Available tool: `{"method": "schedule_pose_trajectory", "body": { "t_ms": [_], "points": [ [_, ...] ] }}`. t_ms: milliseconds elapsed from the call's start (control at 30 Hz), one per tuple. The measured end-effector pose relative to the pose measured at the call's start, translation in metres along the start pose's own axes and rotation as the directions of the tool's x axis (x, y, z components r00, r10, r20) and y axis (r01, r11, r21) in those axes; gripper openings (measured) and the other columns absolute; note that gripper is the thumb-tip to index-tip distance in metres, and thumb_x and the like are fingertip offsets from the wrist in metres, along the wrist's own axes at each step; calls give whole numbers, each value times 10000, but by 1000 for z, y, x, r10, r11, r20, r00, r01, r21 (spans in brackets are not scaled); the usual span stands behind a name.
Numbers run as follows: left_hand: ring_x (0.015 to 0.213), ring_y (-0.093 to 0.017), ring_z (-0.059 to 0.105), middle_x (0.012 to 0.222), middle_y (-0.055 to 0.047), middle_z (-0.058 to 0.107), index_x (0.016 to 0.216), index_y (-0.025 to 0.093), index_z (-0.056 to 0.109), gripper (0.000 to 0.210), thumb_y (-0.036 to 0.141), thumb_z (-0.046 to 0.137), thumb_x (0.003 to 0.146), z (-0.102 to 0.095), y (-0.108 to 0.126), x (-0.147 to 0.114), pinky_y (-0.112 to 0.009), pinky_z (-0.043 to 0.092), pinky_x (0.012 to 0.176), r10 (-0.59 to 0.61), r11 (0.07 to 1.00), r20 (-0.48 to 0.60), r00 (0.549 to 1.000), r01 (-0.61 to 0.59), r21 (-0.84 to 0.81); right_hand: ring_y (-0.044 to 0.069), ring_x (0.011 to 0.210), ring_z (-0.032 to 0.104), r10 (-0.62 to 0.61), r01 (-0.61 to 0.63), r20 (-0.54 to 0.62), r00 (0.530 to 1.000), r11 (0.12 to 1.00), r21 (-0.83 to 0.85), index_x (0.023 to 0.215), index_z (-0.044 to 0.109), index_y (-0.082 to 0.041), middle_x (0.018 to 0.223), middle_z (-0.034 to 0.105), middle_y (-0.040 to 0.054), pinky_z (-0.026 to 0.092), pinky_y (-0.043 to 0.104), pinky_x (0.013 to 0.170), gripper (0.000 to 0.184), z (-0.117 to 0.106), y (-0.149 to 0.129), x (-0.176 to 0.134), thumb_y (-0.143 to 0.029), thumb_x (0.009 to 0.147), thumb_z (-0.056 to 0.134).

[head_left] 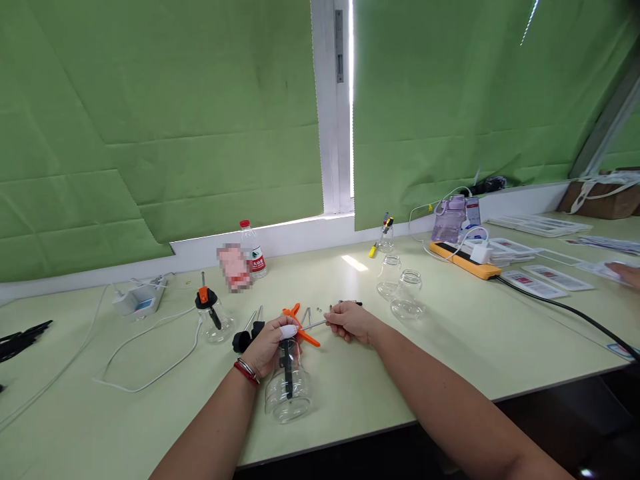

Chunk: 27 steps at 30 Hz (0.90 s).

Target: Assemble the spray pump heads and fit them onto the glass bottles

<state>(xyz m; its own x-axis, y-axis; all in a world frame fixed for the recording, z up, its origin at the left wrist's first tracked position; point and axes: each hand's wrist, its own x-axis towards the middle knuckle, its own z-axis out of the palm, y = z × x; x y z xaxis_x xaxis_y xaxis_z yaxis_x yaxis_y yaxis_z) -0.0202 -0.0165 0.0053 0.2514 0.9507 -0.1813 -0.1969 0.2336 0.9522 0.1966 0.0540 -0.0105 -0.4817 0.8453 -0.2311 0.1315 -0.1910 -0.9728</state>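
Closed around the top of a clear bottle [289, 403] is my left hand [274, 339], its thumb wrapped in white. An orange forked plastic piece [309, 338] sticks out at its fingers, and a black stem [287, 377] runs down inside the bottle. My right hand [347, 322] pinches a thin metal rod [315, 325], whose other end meets the orange piece. Black caps [242, 341] with metal rods lie just left of the bottle. Small metal bits [319, 309] lie beyond my hands.
A bottle with an orange and black top [216, 320] stands left. Two open clear jars [407, 297] stand right. Farther back are a water bottle [256, 253], a screwdriver jar [387, 239] and an orange power strip [465, 260]. Another person's hand [624, 273] shows at the right edge.
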Motion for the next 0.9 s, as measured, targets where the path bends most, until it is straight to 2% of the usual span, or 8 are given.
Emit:
{"method": "schedule_pose_trajectory", "body": {
  "t_ms": [67,200,333,400,500,667,800,900],
  "points": [
    [468,-169,565,598,-17,592,799,178,544,171,251,650,687,1,1,0,-266,423,434,-5,1000,-3,1000,5,2,39,379,422,-5,5,10,1000,1000,0,719,567,-140,561,563,-25,323,153,308,224,0,1,0,-333,749,677],
    [467,-170,570,589,-14,594,798,176,544,184,258,658,679,2,3,-1,-264,421,439,-13,1000,-8,1000,13,5,46,353,415,19,-18,28,999,1000,-15,694,570,-130,528,562,-14,320,166,291,300,-2,1,1,-409,793,619],
    [477,-175,580,594,-16,601,809,178,543,196,260,664,679,3,3,-2,-258,412,442,-17,1000,-6,1000,17,8,41,375,431,2,-2,36,999,1000,-4,723,570,-138,568,580,-23,334,156,305,222,-3,1,1,-332,760,672],
    [480,-177,582,598,-18,603,809,180,541,191,258,661,683,4,4,-3,-258,411,443,-16,1000,-8,1000,16,7,46,386,448,1,-1,40,999,1000,4,728,575,-135,595,596,-7,348,162,311,251,-3,2,1,-369,776,651],
    [476,-180,582,590,-18,601,805,178,542,191,257,664,680,4,4,-3,-259,410,439,-18,1000,-12,1000,18,6,51,344,418,16,-16,36,999,1000,-6,695,576,-126,517,567,-6,314,169,286,311,-3,3,3,-419,793,616],
    [472,-178,576,596,-22,604,822,177,545,200,261,661,683,4,4,-3,-261,411,433,-18,1000,-6,1000,18,4,47,397,455,-45,43,44,998,999,32,729,574,-131,575,592,-11,373,158,337,170,-3,5,3,-253,713,690],
    [478,-181,575,604,-27,601,832,172,544,200,260,654,690,3,3,-3,-269,417,435,-12,1000,5,1000,12,3,64,429,487,-94,92,54,994,995,47,747,593,-120,574,593,-6,424,186,386,167,-5,4,3,-213,663,704],
    [495,-184,581,613,-29,599,828,171,547,194,264,652,694,2,3,-2,-271,424,441,-1,1000,8,1000,1,0,70,448,496,-156,156,7,988,987,32,753,608,-123,507,548,-39,458,202,445,184,-7,2,3,-187,624,723]
  ]
}}
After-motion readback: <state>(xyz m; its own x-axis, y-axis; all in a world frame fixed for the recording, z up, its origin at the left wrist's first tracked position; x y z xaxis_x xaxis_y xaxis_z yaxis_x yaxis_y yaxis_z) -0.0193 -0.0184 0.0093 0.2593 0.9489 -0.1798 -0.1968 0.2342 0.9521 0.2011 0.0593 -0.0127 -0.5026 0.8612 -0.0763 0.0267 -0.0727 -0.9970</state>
